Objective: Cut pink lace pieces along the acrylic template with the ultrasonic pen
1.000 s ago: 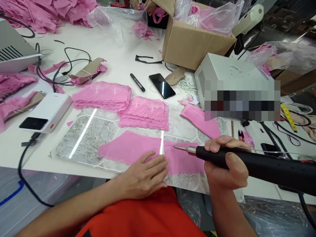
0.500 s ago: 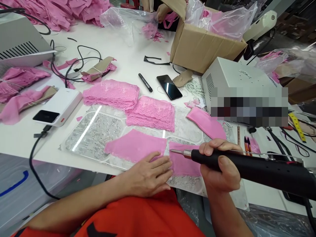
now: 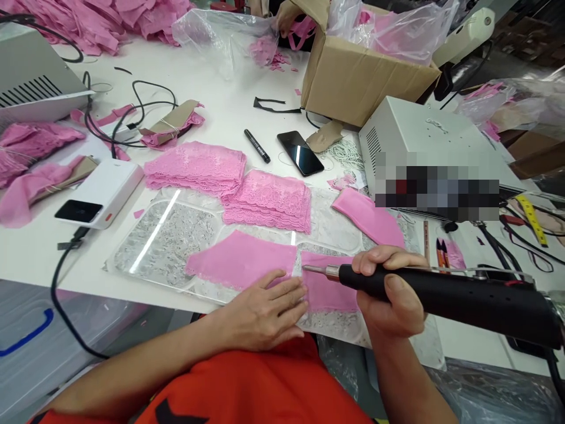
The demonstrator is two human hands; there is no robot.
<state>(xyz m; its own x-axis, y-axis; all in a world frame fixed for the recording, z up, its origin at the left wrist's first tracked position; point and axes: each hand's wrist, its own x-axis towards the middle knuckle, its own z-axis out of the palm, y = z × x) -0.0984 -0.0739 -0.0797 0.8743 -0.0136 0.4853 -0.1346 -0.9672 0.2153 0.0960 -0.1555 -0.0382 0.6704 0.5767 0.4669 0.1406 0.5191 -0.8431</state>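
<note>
My left hand point(image 3: 269, 309) lies flat with its fingers stretched out, resting on the lower right edge of a pink fabric piece point(image 3: 242, 259). My right hand point(image 3: 391, 288) is wrapped round a thick black handheld power tool point(image 3: 459, 297) with a thin metal tip. The tip points left, over the upper left corner of a second pink fabric piece point(image 3: 329, 291); whether it touches the cloth I cannot tell. A narrow gap runs between the two pieces. Both lie on a grey marbled board point(image 3: 163, 235). Behind them sit two stacks of pink lace point(image 3: 269, 203), point(image 3: 194, 168).
A folded pink piece point(image 3: 368, 215) lies at the right, before a grey metal box point(image 3: 436, 135). Further back are a phone point(image 3: 300, 153), a marker point(image 3: 256, 146) and a cardboard box point(image 3: 366, 76). A white power bank point(image 3: 106, 191) with cables stands left. Another person's hand point(image 3: 286, 16) is at the back.
The whole view has shifted slightly. My left hand stays on the cloth, and the tool's tip remains near the same corner of the right piece.
</note>
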